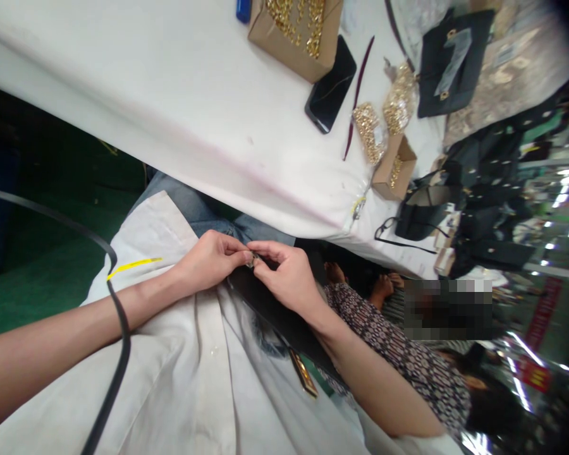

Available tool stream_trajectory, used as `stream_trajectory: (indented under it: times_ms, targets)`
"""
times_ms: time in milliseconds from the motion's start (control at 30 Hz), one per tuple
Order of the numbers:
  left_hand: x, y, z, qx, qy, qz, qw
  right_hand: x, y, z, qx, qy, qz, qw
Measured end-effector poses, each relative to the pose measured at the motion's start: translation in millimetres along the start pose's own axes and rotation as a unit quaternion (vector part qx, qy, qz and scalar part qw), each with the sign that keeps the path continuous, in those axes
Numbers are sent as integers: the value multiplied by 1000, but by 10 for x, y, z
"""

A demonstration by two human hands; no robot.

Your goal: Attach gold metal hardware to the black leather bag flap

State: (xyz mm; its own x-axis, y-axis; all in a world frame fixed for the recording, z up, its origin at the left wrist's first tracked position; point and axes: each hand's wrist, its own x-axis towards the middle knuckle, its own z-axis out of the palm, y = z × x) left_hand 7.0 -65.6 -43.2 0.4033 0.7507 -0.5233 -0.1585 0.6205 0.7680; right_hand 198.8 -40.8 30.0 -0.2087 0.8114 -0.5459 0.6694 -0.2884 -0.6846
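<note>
In the head view, my left hand and my right hand meet over my lap. The fingers of both are pinched on a small metal fitting at the end of a black leather-like piece, which looks like part of a bag. My fingertips partly cover the fitting, so its exact kind does not show. From under my right hand the black piece runs down towards my right forearm. A black strap with a yellow tie passes over my left forearm.
On the white-covered table are a cardboard box of gold hardware, a phone, bags of gold fittings, a smaller box and black bags. A gold bar-like piece hangs below. A co-worker in a patterned sleeve sits close by.
</note>
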Motion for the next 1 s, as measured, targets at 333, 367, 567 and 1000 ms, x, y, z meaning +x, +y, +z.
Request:
stream_trajectory:
  times_ms: [333,367,567,1000]
  targets:
    - [-90,-81,-81,83,15,-4,996,54,-40,1,-45,-35,-56,997]
    - [-84,-89,-77,84,22,-6,996,64,-49,-5,-51,-43,-64,996]
    - [-46,-94,-61,62,32,-27,997,106,-100,-53,-64,-68,-60,994]
    - [-73,-43,26,-48,29,-54,997,117,-65,35,-87,2,-48,995]
